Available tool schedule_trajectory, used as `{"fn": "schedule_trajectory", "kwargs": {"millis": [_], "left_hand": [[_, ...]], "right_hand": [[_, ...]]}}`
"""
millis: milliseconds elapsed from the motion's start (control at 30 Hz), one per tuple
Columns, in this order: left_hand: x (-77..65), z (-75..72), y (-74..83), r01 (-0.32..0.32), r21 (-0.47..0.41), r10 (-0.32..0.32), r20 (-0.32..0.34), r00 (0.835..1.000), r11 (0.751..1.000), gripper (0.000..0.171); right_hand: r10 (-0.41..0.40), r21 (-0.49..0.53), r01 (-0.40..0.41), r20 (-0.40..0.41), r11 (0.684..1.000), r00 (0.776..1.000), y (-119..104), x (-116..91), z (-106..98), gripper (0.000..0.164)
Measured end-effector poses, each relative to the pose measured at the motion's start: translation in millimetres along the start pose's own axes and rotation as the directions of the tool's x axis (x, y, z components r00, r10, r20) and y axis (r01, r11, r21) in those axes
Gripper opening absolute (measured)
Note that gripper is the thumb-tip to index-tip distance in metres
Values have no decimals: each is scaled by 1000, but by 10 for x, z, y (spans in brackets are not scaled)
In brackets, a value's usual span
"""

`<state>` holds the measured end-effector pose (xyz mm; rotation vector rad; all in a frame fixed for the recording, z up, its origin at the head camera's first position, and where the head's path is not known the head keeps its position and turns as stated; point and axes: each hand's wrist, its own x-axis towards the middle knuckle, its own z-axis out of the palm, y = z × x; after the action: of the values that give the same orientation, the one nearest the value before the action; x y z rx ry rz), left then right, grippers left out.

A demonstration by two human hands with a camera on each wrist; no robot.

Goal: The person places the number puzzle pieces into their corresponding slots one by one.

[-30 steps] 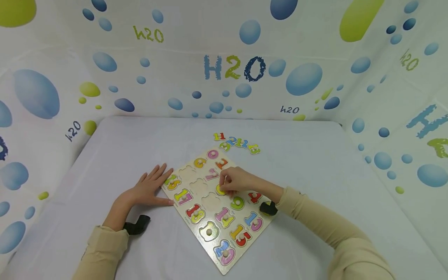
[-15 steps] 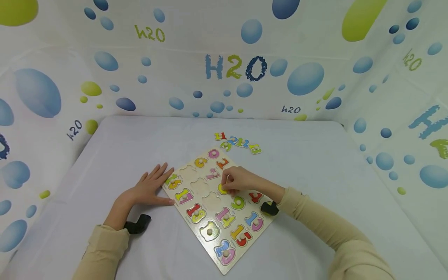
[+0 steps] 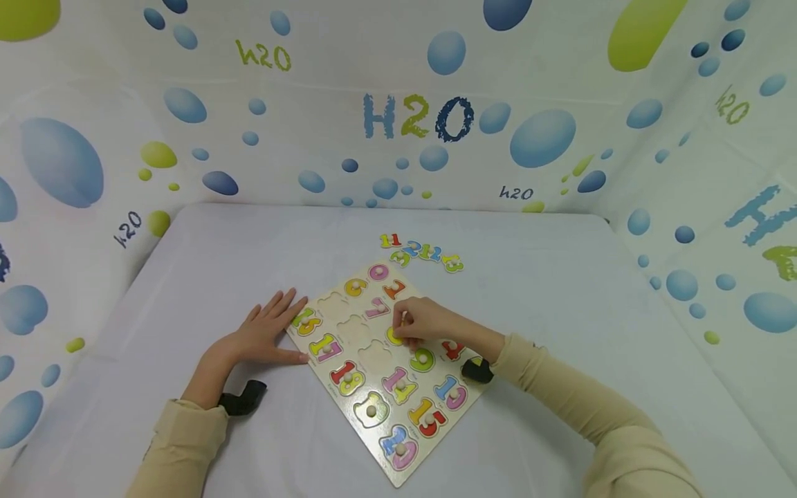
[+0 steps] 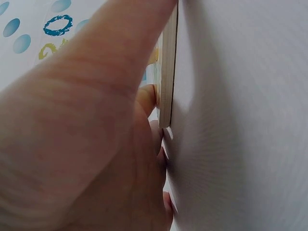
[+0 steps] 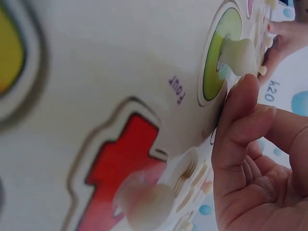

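A wooden number puzzle board [image 3: 349,401] lies turned cornerwise on the white-covered table. My left hand [image 3: 264,337] lies with fingers spread at its left corner, the fingertips and thumb touching the edge. The board's thin side [image 4: 167,72] shows beside that hand in the left wrist view. Over the board's middle, my right hand [image 3: 423,321] pinches a yellow number piece [image 3: 394,336] between thumb and fingers; most of the piece is covered. Close to this hand are a green 9 piece [image 3: 423,360] and a red 4 piece [image 5: 122,168], both with knobs.
Several loose number pieces lie beyond the board's far corner, among them an 11 [image 3: 390,240] and a 13 [image 3: 452,263]. Three shaped recesses, one a recess [image 3: 376,356] near the centre, show pale wood. A patterned curtain [image 3: 324,138] stands behind the table.
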<state>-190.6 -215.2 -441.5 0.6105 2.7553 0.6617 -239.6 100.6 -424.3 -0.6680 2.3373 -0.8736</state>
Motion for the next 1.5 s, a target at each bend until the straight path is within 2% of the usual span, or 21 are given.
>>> {"fn": "schedule_trajectory", "kwargs": {"millis": [167, 400, 500, 600, 700, 733, 800, 900, 967, 1067, 1167, 1300, 1500], "left_hand": [[-4, -24, 5, 6, 4, -6, 5, 1000, 1000, 107], [-19, -23, 15, -12, -16, 12, -4, 1000, 1000, 105], [-25, -28, 17, -17, -22, 17, -8, 1000, 1000, 105], [-32, -27, 8, -21, -19, 20, -14, 1000, 1000, 105], [-35, -25, -4, -20, -16, 20, -14, 1000, 1000, 105], [-36, -23, -7, -19, -17, 18, -12, 1000, 1000, 105], [-37, -18, -12, -16, -15, 16, -10, 1000, 1000, 105], [-38, -9, -16, -15, -14, 15, -9, 1000, 1000, 105], [-41, -6, -15, -14, -12, 13, -10, 1000, 1000, 105], [-36, -7, -12, -8, -8, 8, -7, 1000, 1000, 105], [-33, -16, -3, -8, -7, 8, -12, 1000, 1000, 105], [-31, -24, 10, -7, -10, 7, -13, 1000, 1000, 105], [-29, -17, 14, 3, -11, -3, -5, 1000, 1000, 106]], "right_hand": [[-11, 8, 11, 18, 1000, 1000, 11, 17, -13, 8], [-12, 186, -13, 135, 982, 991, 78, 20, -163, 11], [-48, 204, 17, 148, 979, 988, 85, 22, -298, 15], [-54, 156, 44, 66, 987, 996, 146, 75, -500, 18], [7, 105, 4, -107, 994, 994, 306, 152, -747, 21], [45, 102, -27, -175, 994, 983, 374, 173, -827, 21], [120, 118, -88, -299, 989, 947, 520, 208, -965, 21], [244, 177, -187, -403, 966, 882, 688, 227, -1101, 22], [293, 186, -236, -398, 954, 869, 765, 240, -1139, 23], [316, 159, -277, -358, 948, 878, 827, 258, -1144, 23], [298, 124, -271, -345, 954, 890, 839, 271, -1128, 22], [281, 99, -263, -359, 960, 890, 817, 266, -1109, 17], [256, -3, -274, -343, 962, 904, 786, 251, -1066, 13]]}}
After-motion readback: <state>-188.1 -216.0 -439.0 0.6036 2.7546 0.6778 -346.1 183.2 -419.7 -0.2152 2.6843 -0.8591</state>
